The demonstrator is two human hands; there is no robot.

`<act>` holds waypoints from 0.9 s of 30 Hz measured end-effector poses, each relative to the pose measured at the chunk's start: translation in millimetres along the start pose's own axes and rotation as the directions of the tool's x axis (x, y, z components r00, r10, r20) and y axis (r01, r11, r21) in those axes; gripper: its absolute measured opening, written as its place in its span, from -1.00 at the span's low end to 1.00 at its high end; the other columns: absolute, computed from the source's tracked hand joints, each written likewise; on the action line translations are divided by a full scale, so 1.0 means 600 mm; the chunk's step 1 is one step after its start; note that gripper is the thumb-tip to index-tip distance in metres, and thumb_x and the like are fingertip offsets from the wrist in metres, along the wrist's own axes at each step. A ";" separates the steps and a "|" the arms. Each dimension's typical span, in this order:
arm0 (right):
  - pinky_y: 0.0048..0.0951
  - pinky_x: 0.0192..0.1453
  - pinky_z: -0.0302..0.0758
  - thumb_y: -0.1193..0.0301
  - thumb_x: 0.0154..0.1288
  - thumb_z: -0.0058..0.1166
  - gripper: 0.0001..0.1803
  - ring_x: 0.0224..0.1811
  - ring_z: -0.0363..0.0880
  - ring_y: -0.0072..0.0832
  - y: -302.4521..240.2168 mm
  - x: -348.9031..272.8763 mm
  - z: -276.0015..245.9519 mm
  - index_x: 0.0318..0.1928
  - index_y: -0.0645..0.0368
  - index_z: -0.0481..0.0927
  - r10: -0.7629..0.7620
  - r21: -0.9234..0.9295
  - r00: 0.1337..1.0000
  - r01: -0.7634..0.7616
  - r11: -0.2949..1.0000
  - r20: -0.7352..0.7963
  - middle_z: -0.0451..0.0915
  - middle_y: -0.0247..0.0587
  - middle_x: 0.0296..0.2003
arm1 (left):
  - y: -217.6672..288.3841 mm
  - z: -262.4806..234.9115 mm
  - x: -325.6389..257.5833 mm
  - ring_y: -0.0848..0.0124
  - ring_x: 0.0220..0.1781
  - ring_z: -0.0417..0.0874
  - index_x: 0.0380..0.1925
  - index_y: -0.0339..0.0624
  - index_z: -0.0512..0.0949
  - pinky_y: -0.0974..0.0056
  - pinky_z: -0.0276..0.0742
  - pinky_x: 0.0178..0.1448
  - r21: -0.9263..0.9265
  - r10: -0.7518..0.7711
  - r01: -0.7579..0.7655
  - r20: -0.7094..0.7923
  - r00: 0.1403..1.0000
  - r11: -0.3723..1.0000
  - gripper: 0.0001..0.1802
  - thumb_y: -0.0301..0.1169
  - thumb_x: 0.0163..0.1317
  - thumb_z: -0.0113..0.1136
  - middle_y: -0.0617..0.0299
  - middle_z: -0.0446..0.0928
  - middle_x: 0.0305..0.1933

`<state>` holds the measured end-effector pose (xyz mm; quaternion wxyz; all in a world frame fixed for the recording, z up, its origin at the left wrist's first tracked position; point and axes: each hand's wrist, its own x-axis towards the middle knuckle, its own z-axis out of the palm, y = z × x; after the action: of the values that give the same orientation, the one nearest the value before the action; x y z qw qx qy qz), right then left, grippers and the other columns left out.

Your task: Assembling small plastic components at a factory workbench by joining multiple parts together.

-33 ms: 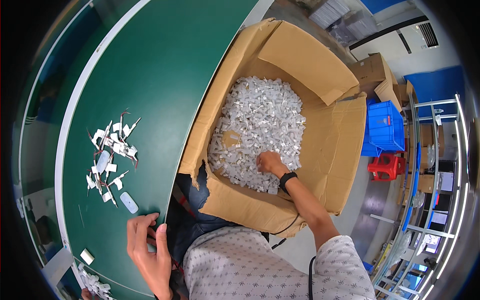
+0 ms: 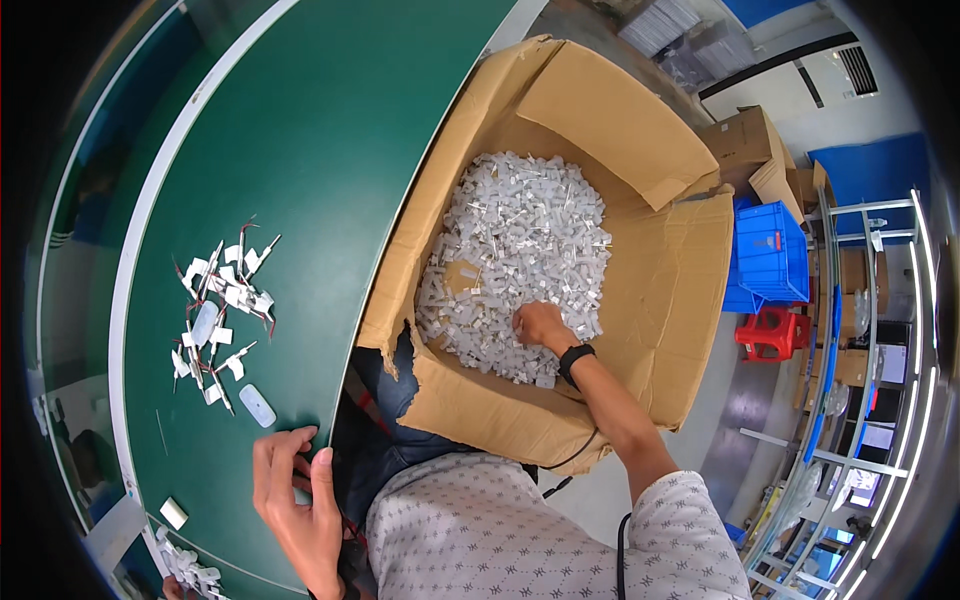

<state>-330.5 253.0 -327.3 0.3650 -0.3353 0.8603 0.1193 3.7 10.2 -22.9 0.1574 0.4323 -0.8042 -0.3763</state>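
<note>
My right hand (image 2: 541, 326) reaches into a large open cardboard box (image 2: 665, 300), at the near side of a heap of small white plastic pieces (image 2: 530, 220). Its fingers are curled down into the heap, and whatever they hold is hidden. On the left, my left hand (image 2: 298, 500) rests by the edge of the green table (image 2: 300, 150), fingers bent, thumb apart, nothing between them. Just beyond it lies a pale oval piece (image 2: 258, 405). Farther off is a loose cluster of white parts with thin red and dark wires (image 2: 235, 290), a second oval among them.
The box's near left corner is torn. At the table's lower left are a small white block (image 2: 173, 513) and more white parts (image 2: 190, 570). To the right of the box stand blue crates (image 2: 772, 250), a red stool (image 2: 773, 334) and a metal rack (image 2: 870, 340).
</note>
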 end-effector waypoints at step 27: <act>-0.46 -0.31 0.64 0.53 0.12 0.26 -0.83 -0.50 0.73 -0.46 -0.003 -0.046 -0.104 -0.25 0.21 0.79 -0.044 0.562 0.999 0.048 0.825 -0.020 0.77 -0.16 -0.40 | 0.002 -0.007 -0.003 0.41 -0.40 0.54 -0.15 -0.34 0.65 0.35 0.46 -0.35 -0.099 0.057 -0.056 0.002 0.998 0.993 -0.80 -0.63 0.21 0.32 0.15 0.55 -0.33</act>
<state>-349.4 237.1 -263.4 0.4477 -0.2340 0.8500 -0.1493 6.4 10.3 -19.2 0.1874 0.4002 -0.7968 -0.4121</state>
